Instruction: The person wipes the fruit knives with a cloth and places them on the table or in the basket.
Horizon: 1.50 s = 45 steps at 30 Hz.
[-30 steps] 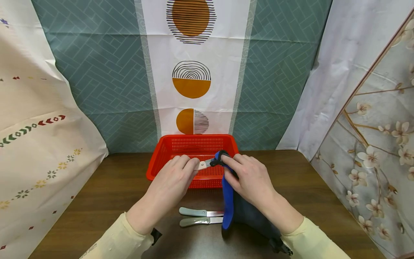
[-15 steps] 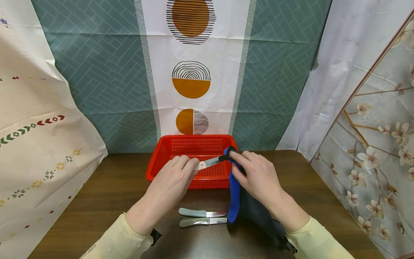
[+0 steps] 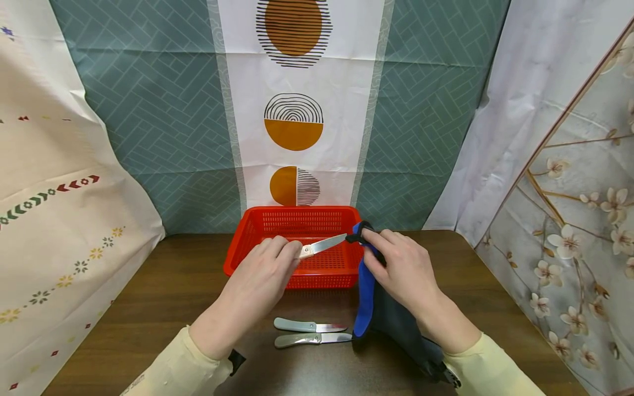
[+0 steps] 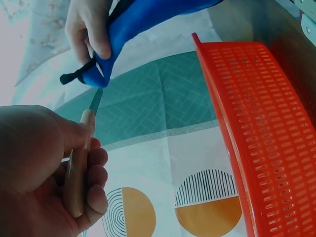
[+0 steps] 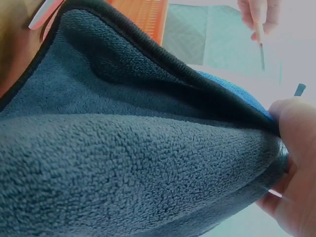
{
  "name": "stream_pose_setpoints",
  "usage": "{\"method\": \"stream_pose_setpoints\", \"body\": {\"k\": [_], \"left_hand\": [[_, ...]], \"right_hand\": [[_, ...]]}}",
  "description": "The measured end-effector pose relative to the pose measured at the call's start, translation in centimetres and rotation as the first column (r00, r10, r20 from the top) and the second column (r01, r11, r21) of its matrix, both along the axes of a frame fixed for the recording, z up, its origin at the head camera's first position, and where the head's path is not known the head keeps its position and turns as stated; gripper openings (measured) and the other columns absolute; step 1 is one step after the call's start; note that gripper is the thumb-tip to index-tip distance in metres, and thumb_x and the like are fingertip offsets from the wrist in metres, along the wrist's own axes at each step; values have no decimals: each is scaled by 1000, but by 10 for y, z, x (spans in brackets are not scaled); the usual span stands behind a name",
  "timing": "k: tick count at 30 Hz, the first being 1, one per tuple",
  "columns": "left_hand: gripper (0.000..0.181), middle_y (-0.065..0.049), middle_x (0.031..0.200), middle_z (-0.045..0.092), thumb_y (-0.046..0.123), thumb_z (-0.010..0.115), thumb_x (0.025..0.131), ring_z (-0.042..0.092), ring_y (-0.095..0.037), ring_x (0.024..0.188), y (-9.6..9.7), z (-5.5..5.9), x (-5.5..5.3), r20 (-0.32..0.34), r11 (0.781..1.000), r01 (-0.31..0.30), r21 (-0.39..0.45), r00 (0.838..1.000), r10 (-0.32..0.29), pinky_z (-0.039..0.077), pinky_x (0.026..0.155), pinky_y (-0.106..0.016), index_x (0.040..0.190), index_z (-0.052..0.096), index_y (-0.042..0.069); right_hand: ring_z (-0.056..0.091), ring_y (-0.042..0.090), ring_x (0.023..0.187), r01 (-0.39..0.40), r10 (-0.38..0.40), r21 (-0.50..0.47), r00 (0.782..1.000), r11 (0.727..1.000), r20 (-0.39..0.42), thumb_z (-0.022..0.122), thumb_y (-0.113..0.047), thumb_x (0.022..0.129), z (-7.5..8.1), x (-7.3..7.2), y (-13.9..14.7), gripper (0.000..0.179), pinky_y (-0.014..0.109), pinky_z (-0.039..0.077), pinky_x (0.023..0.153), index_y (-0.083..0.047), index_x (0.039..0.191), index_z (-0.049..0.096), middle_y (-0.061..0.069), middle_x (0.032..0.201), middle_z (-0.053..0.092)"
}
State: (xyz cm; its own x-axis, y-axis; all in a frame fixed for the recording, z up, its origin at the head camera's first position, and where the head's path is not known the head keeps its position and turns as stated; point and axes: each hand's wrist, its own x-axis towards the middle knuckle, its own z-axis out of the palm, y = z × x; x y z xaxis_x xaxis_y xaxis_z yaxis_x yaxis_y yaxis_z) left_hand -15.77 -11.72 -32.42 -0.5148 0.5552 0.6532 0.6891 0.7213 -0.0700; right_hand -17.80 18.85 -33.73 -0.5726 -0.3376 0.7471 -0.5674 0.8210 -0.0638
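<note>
My left hand (image 3: 263, 268) grips a knife (image 3: 329, 243) by its pale handle, its blade pointing right over the basket. The left wrist view shows fingers and thumb wrapped round the knife's handle (image 4: 76, 181). With my right hand (image 3: 403, 270) I pinch a corner of a towel (image 3: 365, 300), bright blue on one face and dark grey on the other, edged in black. The blade tip is right at the towel's black edge. The rest of the towel hangs below my right hand and fills most of the right wrist view, its fuzzy grey face (image 5: 148, 173) showing.
Behind the hands stands a red perforated plastic basket (image 3: 297, 281). Two knives, one with a light blue handle (image 3: 294, 324) and one with a grey-green handle (image 3: 297, 340), lie side by side on the brown wooden table (image 3: 173, 286). Patterned cloth hangs around the table.
My right hand has moved right with the towel, sliding it along the blade towards the tip, so the whole blade now shows. The left hand has stayed nearly in place.
</note>
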Motion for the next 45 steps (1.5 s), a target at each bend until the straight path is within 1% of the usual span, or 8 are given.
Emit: {"method": "stream_pose_setpoints", "body": {"k": [4, 11, 19, 27, 32, 37, 41, 45], "left_hand": [[30, -6, 98, 62, 9, 84, 98, 57, -23, 81, 0, -1, -1, 2, 1000, -4, 8, 1000, 4, 52, 72, -33, 120, 64, 2], [24, -5, 87, 59, 8, 79, 101, 56, -22, 76, 1, -1, 0, -1, 999, -29, 26, 1000, 29, 51, 67, -32, 118, 64, 5], [23, -1, 91, 62, 8, 72, 102, 58, -17, 78, 1, 0, 0, 95, 993, -65, 97, 994, 56, 55, 63, -29, 124, 64, 8], [33, -2, 91, 61, 8, 87, 96, 54, -13, 69, 0, 0, -2, 94, 987, -55, 152, 995, 41, 52, 56, -25, 122, 67, 9], [42, -7, 91, 63, 12, 85, 98, 55, -15, 69, 1, 1, -3, 60, 989, -68, 133, 996, 60, 54, 57, -27, 134, 68, 1], [53, -7, 92, 66, 15, 84, 99, 57, -17, 72, 3, 3, -2, 34, 994, -71, 83, 997, 69, 55, 58, -28, 145, 64, -1], [52, -4, 91, 66, 17, 83, 100, 60, -17, 74, 4, 4, -1, 34, 997, -56, 55, 998, 54, 56, 59, -27, 146, 62, 2], [47, -1, 89, 64, 19, 81, 102, 58, -15, 73, 4, 4, 0, 53, 997, -57, 50, 997, 55, 55, 60, -25, 143, 62, 4]], "right_hand": [[50, 16, 68, -10, 10, -9, 1000, 1000, -24, 71, -16, 99, -1, 1, 1, 30, 32, 43, 57, -14, 128, 80, -3, 84, 63], [50, 16, 68, -26, 26, -15, 998, 1000, -53, 69, -16, 100, -2, 2, 2, 28, 31, 42, 55, -14, 125, 80, -3, 84, 63], [51, 16, 68, -29, 28, -15, 998, 999, -62, 69, -16, 100, -2, 2, 3, 28, 32, 44, 56, -14, 125, 80, -3, 85, 64], [54, 17, 70, -31, 29, -26, 997, 999, -70, 69, -16, 100, -2, 2, 3, 27, 33, 46, 56, -13, 124, 80, -2, 86, 65], [57, 17, 72, -48, 44, -43, 996, 998, -76, 72, -16, 100, -1, 1, 1, 27, 33, 48, 57, -13, 125, 80, -1, 89, 67], [60, 18, 74, -81, 75, -62, 993, 995, -90, 74, -15, 100, 0, 2, -5, 27, 35, 49, 58, -13, 127, 79, 0, 92, 70], [63, 19, 75, -122, 115, -63, 989, 991, -95, 75, -15, 100, 1, 5, -12, 27, 37, 52, 60, -12, 127, 79, 0, 95, 71], [63, 20, 74, -155, 151, -37, 984, 987, -99, 76, -16, 100, 0, 7, -21, 28, 37, 54, 61, -11, 128, 79, 1, 96, 71]]}}
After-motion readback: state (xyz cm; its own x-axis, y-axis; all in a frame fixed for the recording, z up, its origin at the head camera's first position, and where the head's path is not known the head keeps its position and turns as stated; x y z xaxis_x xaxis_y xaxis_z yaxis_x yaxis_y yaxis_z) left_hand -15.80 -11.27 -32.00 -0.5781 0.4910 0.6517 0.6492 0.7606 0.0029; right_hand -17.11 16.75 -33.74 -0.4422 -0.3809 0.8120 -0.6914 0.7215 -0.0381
